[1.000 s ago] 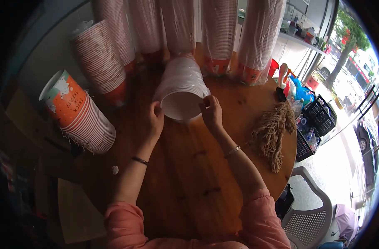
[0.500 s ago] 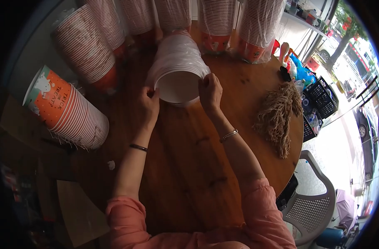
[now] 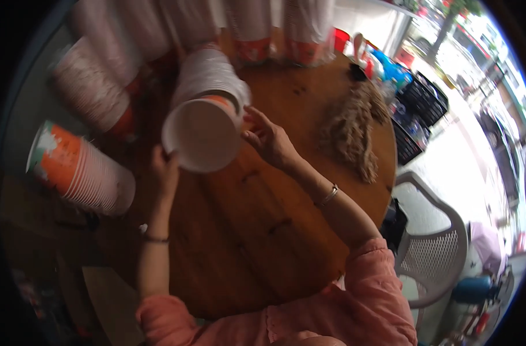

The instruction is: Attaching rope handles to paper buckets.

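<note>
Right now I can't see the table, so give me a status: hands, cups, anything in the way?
Left hand under the cup stack's rim, right hand on its side. Stack tilted, open end toward the wearer. Orange cup stack lying left, fibre bundle right; neither touching.

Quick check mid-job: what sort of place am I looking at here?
Probably a small shop or packing spot open to the street: tall stacks of orange-and-white paper cups crowd a round wooden table, with a white plastic chair and black crates beside it.

Pink sleeves pushed up past the elbows, a thin dark band on the left wrist, a silver bracelet on the right.
</note>
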Tool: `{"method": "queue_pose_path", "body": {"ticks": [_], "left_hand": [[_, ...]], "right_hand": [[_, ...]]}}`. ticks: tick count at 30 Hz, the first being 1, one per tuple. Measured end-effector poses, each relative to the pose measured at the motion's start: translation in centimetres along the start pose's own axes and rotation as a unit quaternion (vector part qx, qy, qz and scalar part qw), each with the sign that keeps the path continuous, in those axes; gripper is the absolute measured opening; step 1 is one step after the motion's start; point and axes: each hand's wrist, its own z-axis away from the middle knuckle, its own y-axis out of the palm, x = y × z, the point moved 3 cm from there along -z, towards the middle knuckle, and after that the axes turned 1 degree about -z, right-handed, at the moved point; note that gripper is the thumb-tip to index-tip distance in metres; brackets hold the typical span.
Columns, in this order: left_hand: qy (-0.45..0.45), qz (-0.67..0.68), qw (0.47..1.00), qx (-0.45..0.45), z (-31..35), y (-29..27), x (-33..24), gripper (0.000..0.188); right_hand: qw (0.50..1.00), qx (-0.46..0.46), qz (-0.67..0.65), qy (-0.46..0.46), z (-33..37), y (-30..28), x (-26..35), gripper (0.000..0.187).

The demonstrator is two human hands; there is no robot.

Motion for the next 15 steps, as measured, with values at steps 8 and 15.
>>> {"method": "queue_pose_path", "body": {"ticks": [8, 15], "left_hand": [[-0.19, 0.181, 0.964, 0.033, 11.7, -8.3, -5.6, 0.054], [-0.194, 0.099, 0.97, 0.106, 12.1, -7.4, -13.5, 0.057]], "right_hand": [[0.985, -0.069, 0.153, -0.041, 3.3, -15.4, -8.2, 0.012], [0.893, 0.126, 0.421, -0.098, 1.1, -15.7, -10.0, 0.011]]}}
